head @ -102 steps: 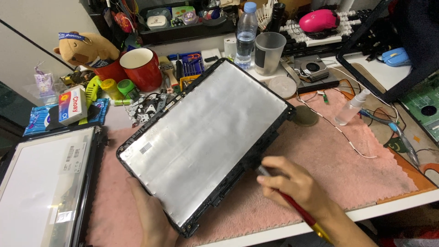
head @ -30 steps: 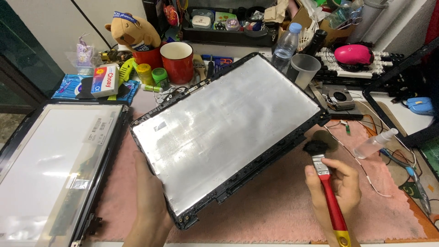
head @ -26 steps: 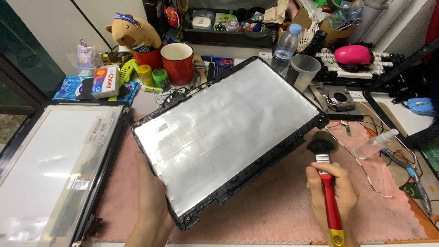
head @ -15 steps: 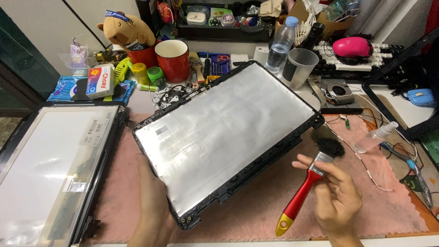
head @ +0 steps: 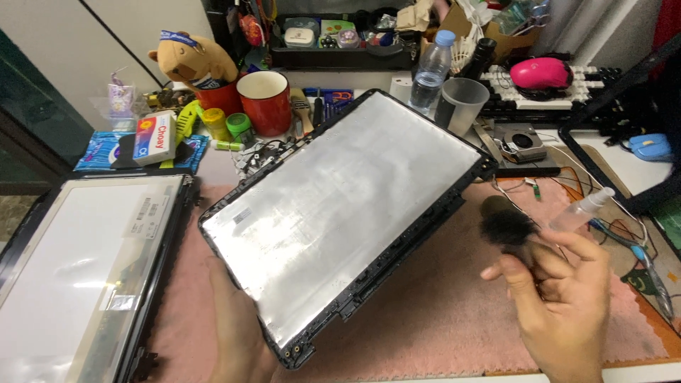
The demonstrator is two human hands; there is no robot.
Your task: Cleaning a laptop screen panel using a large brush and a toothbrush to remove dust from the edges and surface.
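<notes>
- spare flat display panel (head: pixel 78 269), far left, lying on pink fabric mat (head: pixel 440 319)
- left hand (head: pixel 237 333), bottom centre, closed under tilted black-framed silvery laptop lid (head: pixel 340 213)
- right hand (head: pixel 560 298), lower right, fingers wrapped around black-bristled brush (head: pixel 505 225), lifted off panel
- looks like dusting step; next stroke needs bristles back on the silver surface

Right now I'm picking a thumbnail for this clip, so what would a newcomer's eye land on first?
The big silvery panel in its black frame, tilted across the middle of the pink mat, with the left hand under its near edge. Next, the right hand at lower right holding a black-bristled brush. Behind, a red mug stands out in the clutter.
</notes>
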